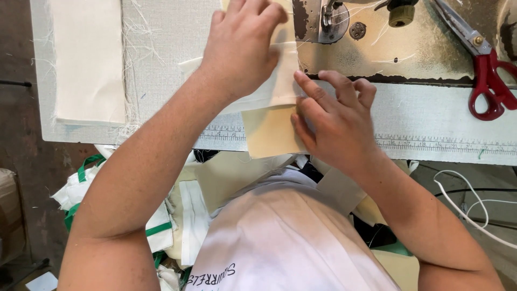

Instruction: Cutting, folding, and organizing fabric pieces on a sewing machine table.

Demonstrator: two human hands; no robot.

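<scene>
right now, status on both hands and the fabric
Left hand flat on cream fabric piece. Right hand fingertips pressing its edge. Red-handled scissors lie clear, right.

Bare forearms, no sleeves; white shirt [285,237] with dark lettering.
</scene>
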